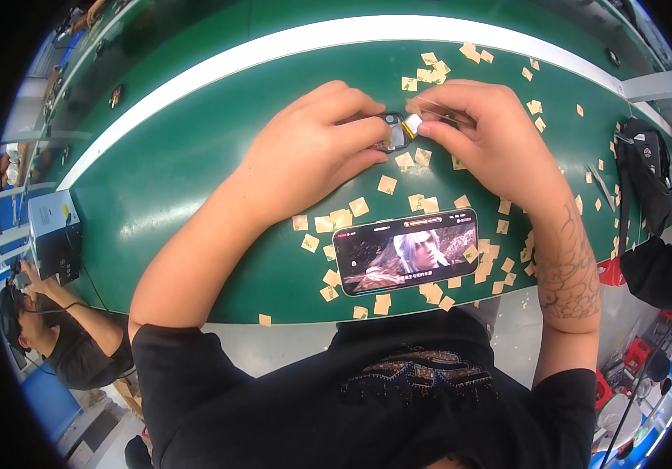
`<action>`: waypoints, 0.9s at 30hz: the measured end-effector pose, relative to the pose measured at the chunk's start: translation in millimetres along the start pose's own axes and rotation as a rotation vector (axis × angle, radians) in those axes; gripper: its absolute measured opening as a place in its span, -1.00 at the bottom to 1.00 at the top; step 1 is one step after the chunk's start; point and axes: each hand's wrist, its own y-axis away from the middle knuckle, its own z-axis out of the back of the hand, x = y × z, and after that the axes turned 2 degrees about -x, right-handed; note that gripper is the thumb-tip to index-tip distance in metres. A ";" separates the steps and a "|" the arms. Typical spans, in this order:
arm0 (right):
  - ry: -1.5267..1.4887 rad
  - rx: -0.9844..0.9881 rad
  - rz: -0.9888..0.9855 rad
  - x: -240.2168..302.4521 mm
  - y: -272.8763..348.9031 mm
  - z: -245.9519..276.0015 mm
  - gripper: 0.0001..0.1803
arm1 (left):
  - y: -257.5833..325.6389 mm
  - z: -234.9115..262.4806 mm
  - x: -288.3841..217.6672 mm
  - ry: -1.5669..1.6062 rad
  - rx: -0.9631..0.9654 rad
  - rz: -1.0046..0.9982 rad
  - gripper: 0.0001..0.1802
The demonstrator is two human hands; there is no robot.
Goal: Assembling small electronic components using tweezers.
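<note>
My left hand [316,144] is closed round a small dark device [395,134] with a greyish face, steadying it on the green table. At the device's right end sits a small white piece [412,123] with a yellow edge. My right hand [484,129] pinches that white piece between thumb and forefinger; whether it is joined to the device I cannot tell. A thin translucent strip seems to show by the right fingers. Nearer to me, a phone [406,252] lies flat on its back, playing a video.
Many small beige paper squares [387,184] are scattered over the green table [156,187]. Tweezers [602,187] and a black bag [645,156] lie at the right. A grey box [53,234] stands at the left edge, near another person [62,336]. A white rail [352,31] runs behind.
</note>
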 end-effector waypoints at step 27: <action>-0.009 -0.116 -0.014 6.9 4.1 -25.0 -0.82 | -3.1 1.6 -4.9 0.070 -0.020 0.061 -0.51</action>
